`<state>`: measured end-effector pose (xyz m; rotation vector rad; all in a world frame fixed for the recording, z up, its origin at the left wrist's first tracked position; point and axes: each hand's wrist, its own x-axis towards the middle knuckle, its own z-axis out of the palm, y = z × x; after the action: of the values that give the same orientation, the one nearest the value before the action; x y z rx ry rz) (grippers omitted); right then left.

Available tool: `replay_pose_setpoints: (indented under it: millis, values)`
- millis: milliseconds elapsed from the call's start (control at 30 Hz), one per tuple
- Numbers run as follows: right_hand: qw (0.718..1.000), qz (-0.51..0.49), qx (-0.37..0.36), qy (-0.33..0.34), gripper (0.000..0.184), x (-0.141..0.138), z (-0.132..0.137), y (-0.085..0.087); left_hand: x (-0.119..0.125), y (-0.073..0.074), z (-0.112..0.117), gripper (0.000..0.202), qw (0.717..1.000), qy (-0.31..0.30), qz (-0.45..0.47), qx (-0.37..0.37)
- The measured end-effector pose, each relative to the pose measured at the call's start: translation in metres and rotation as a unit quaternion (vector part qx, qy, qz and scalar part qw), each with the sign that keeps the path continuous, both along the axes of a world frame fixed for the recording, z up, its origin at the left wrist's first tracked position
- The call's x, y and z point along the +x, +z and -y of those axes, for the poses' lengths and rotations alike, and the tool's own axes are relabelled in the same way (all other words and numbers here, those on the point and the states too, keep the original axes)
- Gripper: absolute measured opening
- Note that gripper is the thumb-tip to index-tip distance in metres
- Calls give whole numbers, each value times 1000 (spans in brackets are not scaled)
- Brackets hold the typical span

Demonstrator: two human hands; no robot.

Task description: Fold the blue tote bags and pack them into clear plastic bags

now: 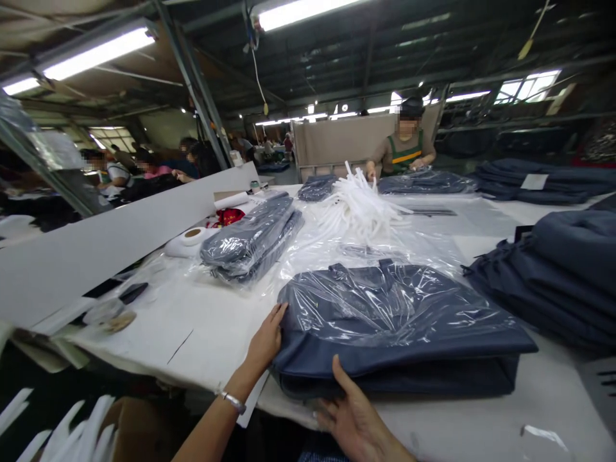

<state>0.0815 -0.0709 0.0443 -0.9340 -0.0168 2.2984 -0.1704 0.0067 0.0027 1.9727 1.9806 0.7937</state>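
Note:
A folded dark blue garment (399,333), partly covered by a clear plastic bag (366,301), lies on the white table (192,333) in front of me. My left hand (265,340) presses flat against the garment's left edge, fingers stretched out. My right hand (353,417) is at the garment's near edge, palm up, thumb on the fabric and fingers partly under it. A bracelet sits on my left wrist.
A stack of bagged garments (253,237) lies at centre left, a pile of white plastic hangers (360,205) behind, unbagged dark garments (563,276) at right. A tape roll (192,237) and a grey board (106,244) are at left. A worker (404,144) sits across the table.

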Motion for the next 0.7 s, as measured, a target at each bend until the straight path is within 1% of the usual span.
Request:
replay_pose_setpoints:
  millis: [100, 167, 233, 333, 433, 500, 567, 633, 700]
  values:
    - [997, 20, -27, -63, 60, -15, -5, -20, -8, -11, -2, 64, 999, 20, 17, 21]
    - [995, 24, -17, -93, 54, -19, -8, -31, -15, -13, -9, 59, 999, 29, 32, 18]
    - [994, 14, 10, -104, 49, -20, -11, -38, -20, -13, -18, 53, 998, 35, 45, 16]
    - [993, -19, 49, -105, 43, -16, -14, -39, -24, -7, -31, 46, 996, 63, 46, 35]
    - [988, -57, 81, -115, 38, -13, -17, -34, -24, 4, -33, 42, 994, 84, 45, 62]
    - [984, -73, 99, -128, 35, -12, -21, -30, -24, 15, -25, 40, 992, 80, 37, 91]
    - [979, -85, 113, -144, 34, -13, -28, -26, -23, 29, -9, 39, 989, 67, 22, 133]
    - [975, -91, 121, -163, 33, -14, -38, -24, -21, 44, 16, 40, 985, 52, 13, 163]
    - [972, -90, 124, -178, 33, -16, -51, -22, -17, 55, 48, 41, 984, 33, 20, 171]
